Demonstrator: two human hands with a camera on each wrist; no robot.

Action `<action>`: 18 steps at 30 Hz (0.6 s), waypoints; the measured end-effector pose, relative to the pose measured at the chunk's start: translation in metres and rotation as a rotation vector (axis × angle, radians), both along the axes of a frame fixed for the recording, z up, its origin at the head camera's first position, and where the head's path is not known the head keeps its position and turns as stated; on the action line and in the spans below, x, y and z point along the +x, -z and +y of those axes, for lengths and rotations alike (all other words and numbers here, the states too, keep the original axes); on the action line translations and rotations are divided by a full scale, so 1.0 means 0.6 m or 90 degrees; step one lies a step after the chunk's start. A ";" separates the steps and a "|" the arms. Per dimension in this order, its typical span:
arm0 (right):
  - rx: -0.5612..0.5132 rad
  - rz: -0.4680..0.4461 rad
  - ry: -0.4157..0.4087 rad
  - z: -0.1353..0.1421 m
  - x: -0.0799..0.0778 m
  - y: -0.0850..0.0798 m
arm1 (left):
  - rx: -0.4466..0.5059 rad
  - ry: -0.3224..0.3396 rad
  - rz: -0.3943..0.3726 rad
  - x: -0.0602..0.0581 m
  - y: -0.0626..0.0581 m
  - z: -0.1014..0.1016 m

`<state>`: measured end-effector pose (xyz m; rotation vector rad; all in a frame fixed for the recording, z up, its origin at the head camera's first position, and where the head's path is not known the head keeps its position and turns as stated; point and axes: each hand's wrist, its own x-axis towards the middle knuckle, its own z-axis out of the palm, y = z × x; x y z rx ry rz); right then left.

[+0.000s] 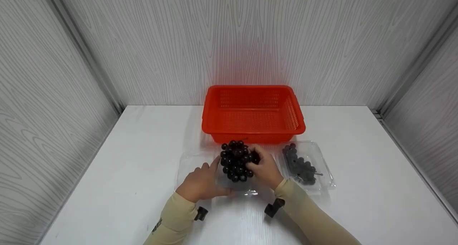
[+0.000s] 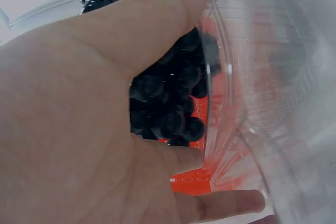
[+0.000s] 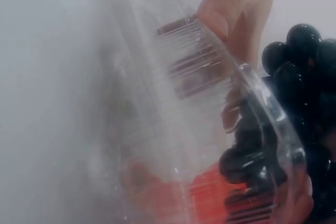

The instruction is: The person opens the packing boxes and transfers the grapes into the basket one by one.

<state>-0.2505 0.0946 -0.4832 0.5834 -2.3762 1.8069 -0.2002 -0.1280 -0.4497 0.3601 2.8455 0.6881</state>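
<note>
- Our right hand (image 1: 264, 169) has its fingers curled round the right side of the dark grape bunch (image 1: 234, 162), at the middle clear plastic box (image 1: 250, 193); we cannot tell whether any grapes rest on its floor.
- Our left hand (image 1: 202, 183) is spread, fingers and thumb extended along the box's edge, gripping no grapes.
- To handle this well, we should hold the bunch near its stem, supporting its weight without squeezing; a tight pinch could split or loosen grapes.
- Light pressure on the box seems best, since thin plastic may flex or slide on the table (image 1: 143, 159).
- We should clear the rim, where grapes could snag.
- We see no readable brand or label on the boxes or the red basket (image 1: 254, 133); the dark marking (image 1: 156, 225) on our left sleeve (image 1: 175, 214) is too small to read.
</note>
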 end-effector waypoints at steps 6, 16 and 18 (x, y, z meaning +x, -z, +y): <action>-0.019 0.005 0.019 -0.001 0.002 -0.004 | -0.010 -0.010 -0.011 0.000 -0.001 0.005; -0.071 0.072 0.032 -0.002 0.003 -0.019 | -0.039 -0.018 -0.018 0.003 -0.009 -0.001; -0.077 0.070 0.036 -0.001 0.002 -0.021 | -0.032 -0.011 -0.021 0.003 -0.010 -0.004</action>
